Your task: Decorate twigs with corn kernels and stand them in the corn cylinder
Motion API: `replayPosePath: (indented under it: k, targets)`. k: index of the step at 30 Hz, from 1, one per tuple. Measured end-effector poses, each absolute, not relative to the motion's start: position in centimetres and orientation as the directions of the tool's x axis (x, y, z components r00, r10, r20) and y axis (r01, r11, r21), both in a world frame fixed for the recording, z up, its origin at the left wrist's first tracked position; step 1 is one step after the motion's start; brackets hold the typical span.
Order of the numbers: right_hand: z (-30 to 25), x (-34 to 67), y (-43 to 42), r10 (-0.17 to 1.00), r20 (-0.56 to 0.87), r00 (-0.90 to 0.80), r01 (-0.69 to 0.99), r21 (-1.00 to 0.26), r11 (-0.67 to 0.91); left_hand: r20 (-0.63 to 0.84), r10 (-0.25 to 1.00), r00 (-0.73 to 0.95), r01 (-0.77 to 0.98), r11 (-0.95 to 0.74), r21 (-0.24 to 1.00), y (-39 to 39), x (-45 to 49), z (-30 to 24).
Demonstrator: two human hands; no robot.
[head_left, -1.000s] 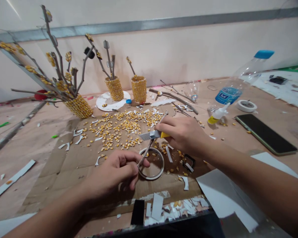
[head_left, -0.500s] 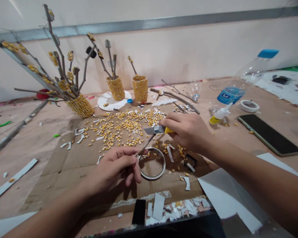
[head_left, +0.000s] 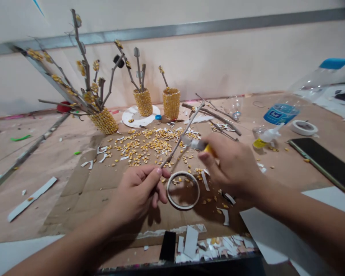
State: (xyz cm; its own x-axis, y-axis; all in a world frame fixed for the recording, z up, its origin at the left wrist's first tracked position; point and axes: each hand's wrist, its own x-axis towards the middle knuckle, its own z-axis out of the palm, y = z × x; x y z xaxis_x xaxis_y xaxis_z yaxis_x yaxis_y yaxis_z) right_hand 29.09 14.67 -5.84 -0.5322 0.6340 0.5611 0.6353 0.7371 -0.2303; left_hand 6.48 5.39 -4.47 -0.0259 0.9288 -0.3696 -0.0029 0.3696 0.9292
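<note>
My left hand (head_left: 143,188) pinches the lower end of a thin twig (head_left: 176,147) between thumb and fingers. The twig slants up and away to the right, over the corn kernels. In my right hand (head_left: 232,163) is a yellow utility knife (head_left: 200,145), its blade smeared by motion and close to the middle of the twig; whether it touches I cannot tell. A tape ring (head_left: 168,193) lies on the cardboard (head_left: 83,195) just right of my left fingers. Loose corn kernels (head_left: 149,147) are scattered behind my hands.
Kernel-covered pots (head_left: 103,122) with branches stand at the back, one on a white disc (head_left: 128,117). More twigs (head_left: 224,122) lie behind my right hand. To the right are a glue bottle (head_left: 266,138), a plastic bottle (head_left: 284,111), a tape roll (head_left: 304,128) and a phone (head_left: 327,161).
The twig now points farther up and away, showing more of its length. My right hand with the knife has shifted slightly right, and the view has turned a little left.
</note>
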Motion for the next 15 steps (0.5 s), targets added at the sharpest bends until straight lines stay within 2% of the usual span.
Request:
replayPosePath:
  k: [2, 6, 15]
  targets:
    - [-6.1, 28.4, 13.2, 0.623, 0.452, -0.639, 0.591, -0.229, 0.773, -0.363, 0.931, -0.047, -0.015, 0.362, 0.932, 5.2, 6.7, -4.7]
    - [-6.9, 27.6, 11.5, 0.629, 0.319, -0.709, 0.584, -0.234, 0.777, -0.311, 0.95, -0.033, 0.033, 0.312, 0.949, 4.9, 6.9, -5.1]
    - [-6.8, 27.5, 11.1, 0.663, 0.322, -0.675, 0.633, -0.208, 0.746, -0.277, 0.96, -0.044, 0.093, 0.28, 0.956, 4.8, 6.7, -5.8]
